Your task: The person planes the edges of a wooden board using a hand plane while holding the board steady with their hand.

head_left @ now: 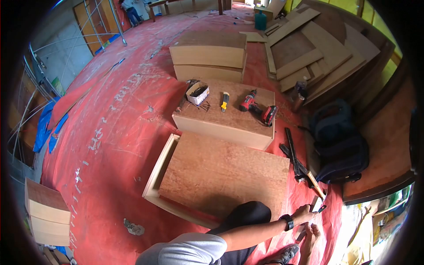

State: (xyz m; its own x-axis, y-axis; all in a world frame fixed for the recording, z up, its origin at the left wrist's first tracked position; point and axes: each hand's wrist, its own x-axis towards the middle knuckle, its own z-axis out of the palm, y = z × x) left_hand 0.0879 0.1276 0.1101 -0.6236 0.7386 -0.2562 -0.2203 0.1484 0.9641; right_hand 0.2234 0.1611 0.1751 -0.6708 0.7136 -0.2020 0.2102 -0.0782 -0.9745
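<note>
The left hand (pixel 303 214) clenches a dark tool (pixel 322 208). Just below, the right hand (pixel 313 232) pinches a strip (pixel 316 203). Leftward sits a wooden box (pixel 227 172).

No readable text or labels anywhere

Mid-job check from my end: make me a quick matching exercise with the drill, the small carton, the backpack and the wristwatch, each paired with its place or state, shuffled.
Things
1. Drill
2. Small carton
3. Backpack
4. Wristwatch

Places and states
A. Large and dark, to the right of the wooden box in the picture
B. Strapped on just behind the left hand
C. Red and black, lying on top of the wooden box
D. Open-topped, holding small dark pieces

Pairs: 1-C, 2-D, 3-A, 4-B
</note>
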